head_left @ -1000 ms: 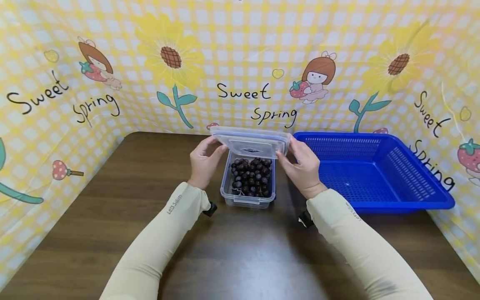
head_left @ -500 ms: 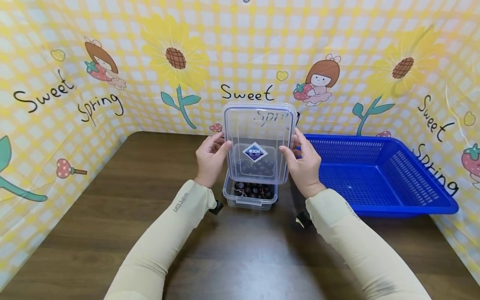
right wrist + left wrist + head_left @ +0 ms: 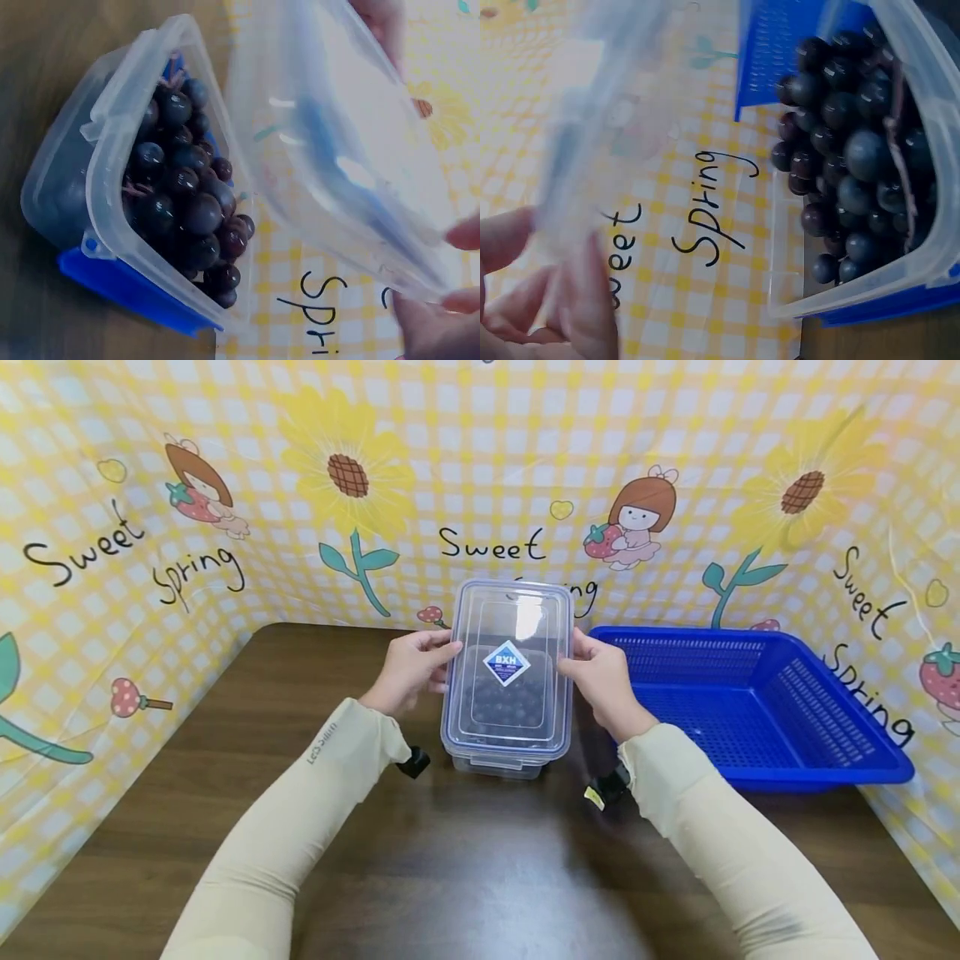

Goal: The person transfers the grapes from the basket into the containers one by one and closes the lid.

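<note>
A clear plastic lid (image 3: 480, 610) with a blue seal and a diamond-shaped BXH label hangs tilted over a clear food container (image 3: 498, 768). My left hand (image 3: 408, 668) pinches the lid's left edge between thumb and fingers. On the opposite edge, my right hand (image 3: 602, 681) grips it the same way. Dark grapes (image 3: 855, 150) on their stems fill the container, and in the head view they show dimly through the lid. Both wrist views reveal a gap between lid and rim. A blue side clip (image 3: 135, 292) hangs folded down on the container.
To the right, a blue perforated plastic basket (image 3: 862, 727) stands on the brown wooden table (image 3: 480, 877), close beside my right hand. A yellow checked cloth (image 3: 480, 468) with printed flowers and lettering forms a wall behind and along the sides.
The lid was seen nearly edge-on behind the grapes, then swung up to face me. Now it lies lower and covers the container in the head view. Both hands kept hold of it.
</note>
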The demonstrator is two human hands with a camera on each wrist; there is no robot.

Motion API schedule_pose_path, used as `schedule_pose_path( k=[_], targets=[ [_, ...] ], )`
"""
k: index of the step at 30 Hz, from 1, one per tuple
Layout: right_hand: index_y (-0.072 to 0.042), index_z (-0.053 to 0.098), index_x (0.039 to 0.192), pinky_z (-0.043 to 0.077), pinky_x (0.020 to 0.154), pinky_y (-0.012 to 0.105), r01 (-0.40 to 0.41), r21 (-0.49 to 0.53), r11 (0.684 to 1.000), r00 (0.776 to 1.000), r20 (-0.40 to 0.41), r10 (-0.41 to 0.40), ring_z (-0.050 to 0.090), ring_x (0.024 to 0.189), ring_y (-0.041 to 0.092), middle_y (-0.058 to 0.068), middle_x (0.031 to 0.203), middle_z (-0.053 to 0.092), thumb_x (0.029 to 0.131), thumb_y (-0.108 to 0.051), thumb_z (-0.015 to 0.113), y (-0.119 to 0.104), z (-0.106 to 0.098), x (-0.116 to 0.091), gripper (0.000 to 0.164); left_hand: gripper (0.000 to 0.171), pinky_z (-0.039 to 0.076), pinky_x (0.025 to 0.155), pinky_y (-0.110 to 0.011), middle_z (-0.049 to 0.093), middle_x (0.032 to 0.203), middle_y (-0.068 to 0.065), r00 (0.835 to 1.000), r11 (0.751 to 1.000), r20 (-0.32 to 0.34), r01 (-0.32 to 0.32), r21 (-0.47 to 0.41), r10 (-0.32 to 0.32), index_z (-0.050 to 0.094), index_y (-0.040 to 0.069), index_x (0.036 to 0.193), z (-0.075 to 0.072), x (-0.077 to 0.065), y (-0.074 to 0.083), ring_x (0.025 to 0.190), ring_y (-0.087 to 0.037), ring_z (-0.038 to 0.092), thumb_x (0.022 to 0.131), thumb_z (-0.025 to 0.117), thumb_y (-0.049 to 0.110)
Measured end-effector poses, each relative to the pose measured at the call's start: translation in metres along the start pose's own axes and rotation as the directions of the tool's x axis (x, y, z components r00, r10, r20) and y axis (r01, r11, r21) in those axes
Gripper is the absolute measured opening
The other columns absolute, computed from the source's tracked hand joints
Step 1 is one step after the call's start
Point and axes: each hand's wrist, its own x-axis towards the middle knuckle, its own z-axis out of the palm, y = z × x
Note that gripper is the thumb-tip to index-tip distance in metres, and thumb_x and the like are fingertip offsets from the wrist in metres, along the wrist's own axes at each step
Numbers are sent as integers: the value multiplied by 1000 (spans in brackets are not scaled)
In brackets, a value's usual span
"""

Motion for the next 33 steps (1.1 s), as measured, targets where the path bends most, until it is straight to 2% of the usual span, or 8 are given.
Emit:
schedule_pose_path(
  k=[3,6,10,13,18,24,29,33],
  targets=[
    [2,41,142,38,104,35,-113,-25,993,988,102,115,49,123,22,18,137,51,84,5,57,-4,-2,6,60,49,54,51,-23,65,75,3,989,993,96,117,-21,-114,48,7,141,-6,1,7,49,-9,55,94,63,12],
    [1,42,142,39,104,37,-212,-20,977,971,112,213,49,121,22,17,138,51,83,7,57,-10,-5,13,61,52,54,53,-24,65,73,3,972,983,157,183,-29,-177,44,8,144,-7,6,12,50,-11,52,94,61,10],
    [2,40,143,35,106,41,-319,24,948,944,104,315,46,128,28,16,145,43,83,8,58,-18,-6,18,63,50,53,53,-24,64,70,2,954,970,189,241,-34,-231,44,7,144,-8,15,14,55,-13,55,96,58,9],
    [1,41,143,34,107,42,-339,10,941,937,95,336,45,129,33,16,147,40,85,6,59,-20,-5,21,61,50,54,54,-25,63,69,1,949,966,188,259,-14,-252,42,6,145,-9,21,14,57,-13,57,96,57,10],
    [3,40,143,36,105,37,-359,81,930,932,89,352,44,130,28,15,149,37,87,9,57,-19,-4,27,59,48,55,58,-27,62,73,0,950,961,148,275,18,-274,46,8,143,-6,29,8,62,-14,58,96,58,11],
    [2,36,145,35,106,35,-421,123,899,906,99,411,42,131,24,14,151,35,88,10,54,-13,-2,33,61,46,54,68,-32,62,89,-5,933,941,122,337,42,-340,48,10,141,0,36,0,73,-17,60,97,57,12],
    [3,43,141,38,104,36,-381,87,920,924,22,381,46,128,27,16,146,42,85,9,57,-8,3,37,58,46,54,70,-32,60,101,-9,937,941,96,332,59,-336,47,12,142,3,42,1,73,-17,59,97,57,14],
    [4,53,134,41,102,38,-340,23,940,939,-46,341,51,123,27,16,139,50,84,7,60,-2,10,36,51,43,53,66,-30,59,100,-9,932,934,68,351,64,-355,49,10,139,7,47,-1,71,-17,58,97,57,13]
  ],
)
